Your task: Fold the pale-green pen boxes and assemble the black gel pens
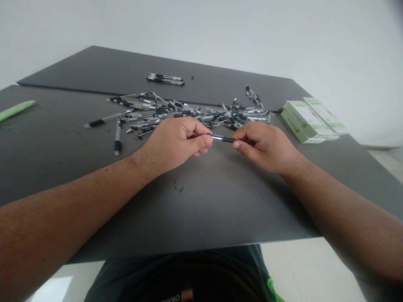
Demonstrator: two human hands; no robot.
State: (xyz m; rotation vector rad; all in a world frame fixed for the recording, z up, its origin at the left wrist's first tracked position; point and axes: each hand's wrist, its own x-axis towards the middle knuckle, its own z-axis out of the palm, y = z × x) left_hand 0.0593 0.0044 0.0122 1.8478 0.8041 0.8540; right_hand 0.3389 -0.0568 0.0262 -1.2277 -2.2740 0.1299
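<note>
Right, one pen (pixel 223 139) sits between the left hand (pixel 181 140) and the right hand (pixel 264 144), held over the table (pixel 201 205) just this side of the heap (pixel 147 114). Fingers on both sides are clamped on it, thumbs pressing in, a short dark-and-shiny stretch showing between! The knack here, I'd judge, is keeping both pinches in line, so any force runs straight along the barrel and nothing slim gets bent. Firm fingers, easy wrists, and knuckles well off that heap, lest they scatter it.
</note>
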